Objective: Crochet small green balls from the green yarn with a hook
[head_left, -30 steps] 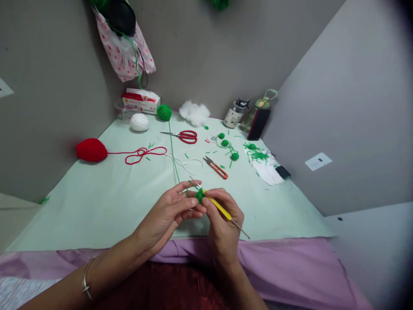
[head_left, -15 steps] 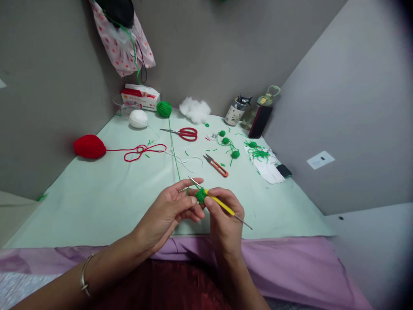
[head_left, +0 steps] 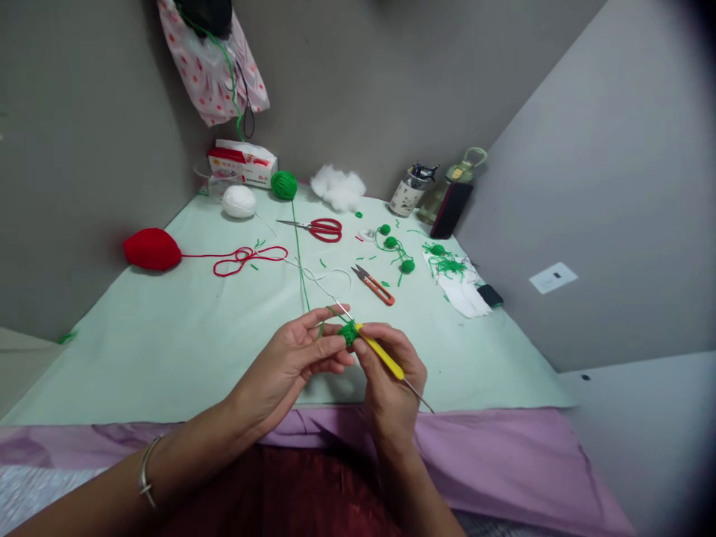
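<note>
My left hand (head_left: 313, 343) pinches a small green crochet piece (head_left: 348, 333) between thumb and fingers, with green yarn running over the raised index finger. That strand leads back across the table to a green yarn ball (head_left: 284, 185). In my right hand (head_left: 394, 373) is a crochet hook (head_left: 385, 354) with a yellow handle, gripped like a pen. Its metal tip passes by the top of the green piece and points up and left; a thin metal end sticks out below my hand. The right fingertips touch the piece's right side.
Orange thread snips (head_left: 374, 286) and red-handled scissors (head_left: 324, 230) lie beyond my hands. To the left are red yarn (head_left: 152, 249) and white yarn (head_left: 239, 201). Small green balls (head_left: 390, 242), white stuffing (head_left: 338, 188), a pen jar (head_left: 407, 195) and a phone (head_left: 452, 210) stand farther back.
The hook has tilted a little steeper, its rear end now lower, and its tip has shifted slightly right. Both hands keep their hold on the piece and the hook.
</note>
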### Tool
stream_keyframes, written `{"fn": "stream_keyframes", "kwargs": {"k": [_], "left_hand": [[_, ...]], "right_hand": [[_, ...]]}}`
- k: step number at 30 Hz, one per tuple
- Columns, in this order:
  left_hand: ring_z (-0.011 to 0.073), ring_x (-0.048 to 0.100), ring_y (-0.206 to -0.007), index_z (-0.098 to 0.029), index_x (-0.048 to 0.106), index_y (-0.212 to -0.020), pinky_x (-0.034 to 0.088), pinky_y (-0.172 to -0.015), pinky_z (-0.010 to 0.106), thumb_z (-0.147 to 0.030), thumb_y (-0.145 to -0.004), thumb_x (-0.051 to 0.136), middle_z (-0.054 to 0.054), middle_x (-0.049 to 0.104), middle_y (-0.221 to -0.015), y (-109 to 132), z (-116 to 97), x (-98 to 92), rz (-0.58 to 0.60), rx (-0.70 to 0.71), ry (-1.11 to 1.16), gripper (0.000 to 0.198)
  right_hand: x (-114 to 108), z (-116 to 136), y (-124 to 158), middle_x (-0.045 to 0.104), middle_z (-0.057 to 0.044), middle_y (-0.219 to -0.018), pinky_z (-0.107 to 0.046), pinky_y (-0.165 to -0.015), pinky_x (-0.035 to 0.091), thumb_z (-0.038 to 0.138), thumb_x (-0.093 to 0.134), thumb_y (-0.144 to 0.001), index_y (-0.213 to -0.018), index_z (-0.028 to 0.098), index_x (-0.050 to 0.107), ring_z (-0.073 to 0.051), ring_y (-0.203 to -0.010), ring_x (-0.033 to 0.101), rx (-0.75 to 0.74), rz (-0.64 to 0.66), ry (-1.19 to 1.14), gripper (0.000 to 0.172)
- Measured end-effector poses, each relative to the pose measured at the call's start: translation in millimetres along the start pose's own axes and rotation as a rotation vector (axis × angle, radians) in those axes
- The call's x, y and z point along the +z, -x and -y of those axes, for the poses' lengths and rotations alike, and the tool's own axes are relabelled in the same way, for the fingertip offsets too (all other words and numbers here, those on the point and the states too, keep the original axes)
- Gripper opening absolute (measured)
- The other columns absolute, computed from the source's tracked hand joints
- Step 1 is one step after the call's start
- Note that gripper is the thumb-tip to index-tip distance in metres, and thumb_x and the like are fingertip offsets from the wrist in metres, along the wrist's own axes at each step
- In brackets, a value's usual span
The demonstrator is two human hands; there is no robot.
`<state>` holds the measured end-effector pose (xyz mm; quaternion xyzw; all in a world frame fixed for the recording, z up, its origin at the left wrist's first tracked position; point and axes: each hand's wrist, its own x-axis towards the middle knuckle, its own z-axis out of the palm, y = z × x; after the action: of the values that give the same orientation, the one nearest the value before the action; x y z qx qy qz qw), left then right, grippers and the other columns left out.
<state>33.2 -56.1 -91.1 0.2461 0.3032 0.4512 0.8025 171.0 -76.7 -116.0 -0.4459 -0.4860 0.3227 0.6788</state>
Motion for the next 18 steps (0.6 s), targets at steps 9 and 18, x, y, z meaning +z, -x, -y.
{"fn": "stream_keyframes", "kwargs": {"k": [9,18], "left_hand": [[0.0071,0.071,-0.06,-0.01,0.071,-0.116,0.055,-0.056,0.009,-0.004,-0.088,0.074,0.001,0.074,-0.073,-6.5,-1.1,-5.4,0.005,-0.107,0.096,0.029],[0.0112,0.073,-0.082,-0.02,0.073,-0.123,0.058,-0.085,0.021,-0.012,-0.09,0.075,0.002,0.075,-0.095,-8.0,8.9,0.7,0.016,-0.011,-0.007,0.034]], "right_hand": [[-3.5,-8.4,0.6,0.076,-0.001,-0.087,-0.028,-0.076,0.06,0.027,0.082,-0.082,-0.091,0.023,0.076,-0.016,-0.082,0.072,0.169,0.029,-0.092,0.012],[-16.0,-22.3,-8.2,0.071,0.001,-0.09,-0.027,-0.075,0.056,0.032,0.082,-0.08,-0.091,0.025,0.073,-0.015,-0.082,0.069,0.283,0.074,-0.231,0.015]]}}
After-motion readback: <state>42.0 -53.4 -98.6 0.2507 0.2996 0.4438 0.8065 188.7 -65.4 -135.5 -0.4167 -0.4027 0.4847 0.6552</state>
